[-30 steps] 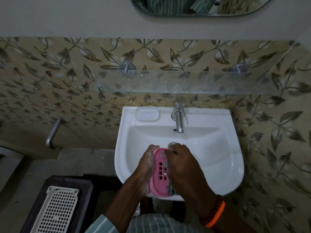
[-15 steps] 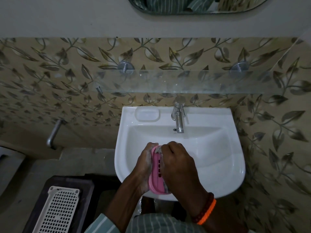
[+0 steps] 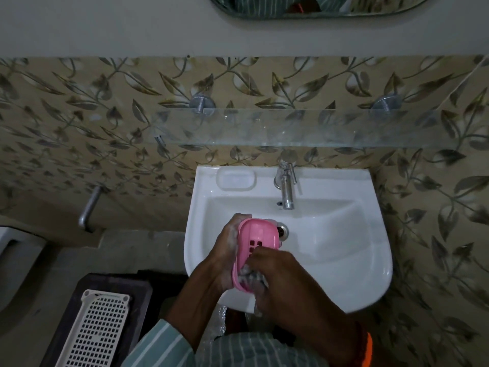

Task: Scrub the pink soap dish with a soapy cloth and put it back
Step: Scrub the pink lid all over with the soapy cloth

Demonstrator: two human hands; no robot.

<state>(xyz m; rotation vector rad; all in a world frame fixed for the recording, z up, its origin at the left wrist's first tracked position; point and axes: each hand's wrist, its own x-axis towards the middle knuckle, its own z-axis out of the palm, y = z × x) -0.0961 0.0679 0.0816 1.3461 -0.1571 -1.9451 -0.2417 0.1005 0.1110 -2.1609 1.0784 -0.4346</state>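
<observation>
The pink soap dish (image 3: 258, 238) is held over the near part of the white sink (image 3: 344, 250), its slotted face turned up toward me. My left hand (image 3: 225, 250), covered in suds, grips the dish along its left edge. My right hand (image 3: 283, 282) pinches a grey soapy cloth (image 3: 250, 278) and presses it on the near end of the dish. The far half of the dish is uncovered.
A chrome tap (image 3: 285, 186) stands at the back of the sink, with a moulded soap recess (image 3: 236, 179) to its left and the drain (image 3: 282, 230) just beyond the dish. A glass shelf (image 3: 291, 127) spans the tiled wall. A white perforated tray (image 3: 98, 329) lies lower left.
My right hand has slid with the cloth from the far end of the dish to its near end. The dish has turned to show more of its slotted face.
</observation>
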